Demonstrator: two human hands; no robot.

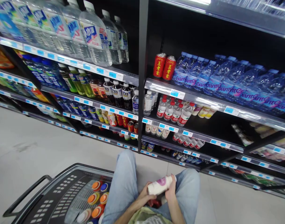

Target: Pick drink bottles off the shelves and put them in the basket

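A white bottle with a purple mark on its label [160, 185] lies tilted between my hands, above my lap. My left hand [144, 193] is closed round its lower left end. At the capped upper right end, my right hand [171, 189] grips it too, with the fingers partly hidden behind the bottle. Something red shows below the bottle, between my forearms, too small to make out. To my left stands a dark shopping basket [45, 202] holding several bottles with orange, blue and white caps [97, 211].
Ahead runs a black store shelf [144, 40]. It bears large clear bottles [93, 34], red cans [159, 65], blue-capped water bottles [226, 77] and small red-capped bottles [177, 112]. Blue price tags line its edges. Pale floor [23, 146] lies before it.
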